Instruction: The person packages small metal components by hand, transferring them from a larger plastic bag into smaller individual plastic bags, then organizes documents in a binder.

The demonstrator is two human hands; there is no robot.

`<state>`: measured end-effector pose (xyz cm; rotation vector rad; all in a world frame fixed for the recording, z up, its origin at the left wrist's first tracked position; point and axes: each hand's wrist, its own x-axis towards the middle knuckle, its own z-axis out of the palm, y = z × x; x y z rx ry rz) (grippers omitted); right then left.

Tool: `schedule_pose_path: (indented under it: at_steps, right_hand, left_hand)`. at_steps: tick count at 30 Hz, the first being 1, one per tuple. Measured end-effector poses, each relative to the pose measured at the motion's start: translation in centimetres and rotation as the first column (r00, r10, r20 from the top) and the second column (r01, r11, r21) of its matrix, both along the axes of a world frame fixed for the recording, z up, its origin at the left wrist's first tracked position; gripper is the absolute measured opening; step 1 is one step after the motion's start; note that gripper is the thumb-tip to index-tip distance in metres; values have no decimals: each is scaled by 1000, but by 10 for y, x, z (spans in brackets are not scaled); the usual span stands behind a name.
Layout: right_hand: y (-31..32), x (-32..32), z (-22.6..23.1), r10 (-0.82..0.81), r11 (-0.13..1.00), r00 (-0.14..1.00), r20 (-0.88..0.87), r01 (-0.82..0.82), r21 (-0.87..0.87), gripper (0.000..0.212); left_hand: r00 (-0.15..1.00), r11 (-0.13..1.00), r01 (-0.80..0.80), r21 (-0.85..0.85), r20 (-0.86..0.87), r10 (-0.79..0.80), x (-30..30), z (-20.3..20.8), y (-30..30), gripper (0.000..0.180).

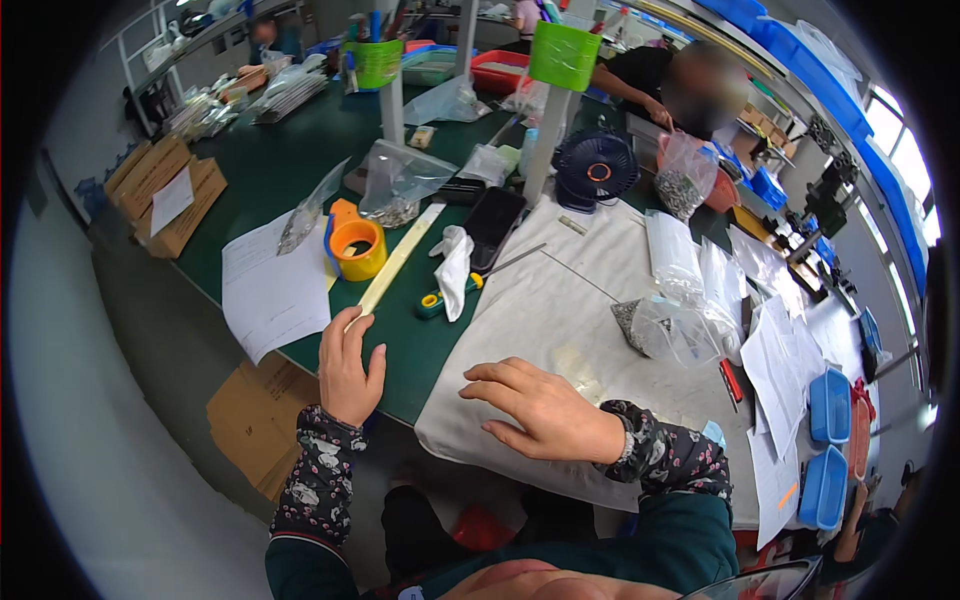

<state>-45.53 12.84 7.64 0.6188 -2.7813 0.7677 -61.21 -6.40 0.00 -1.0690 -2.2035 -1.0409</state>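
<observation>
My left hand [347, 372] is over the near edge of the green table, fingers stretched out and thumb apart. Its fingertips meet the near end of a long pale-yellow strip [402, 258]; whether they touch it I cannot tell. My right hand [552, 412] hovers open and empty over a whitish cloth [500, 345] spread across the table. Beyond my left hand stands a yellow tape dispenser [357, 245] with a roll of tape. A white glove [454, 270] lies across a screwdriver [430, 304]. Farther right, a clear bag [632, 325] of small metal parts rests on the cloth.
A black phone [495, 225] and a dark fan [597, 168] stand farther back. Paper sheets [275, 285] lie left. At right are plastic bags [673, 255], a red cutter [731, 380], papers and blue bins [824, 488]. Across the table a person reaches toward a parts bag [686, 180].
</observation>
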Motion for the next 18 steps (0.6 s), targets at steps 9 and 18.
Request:
schedule_pose_path:
  at_steps: [9, 18]
  right_hand:
    - [92, 49, 46, -402, 914, 904, -145, 405, -10, 37]
    - [362, 169, 33, -889, 143, 223, -399, 965, 221, 55]
  left_hand:
    - [947, 965, 260, -39, 205, -247, 61, -7, 77, 35]
    - [906, 790, 420, -447, 267, -330, 132, -18, 143, 60]
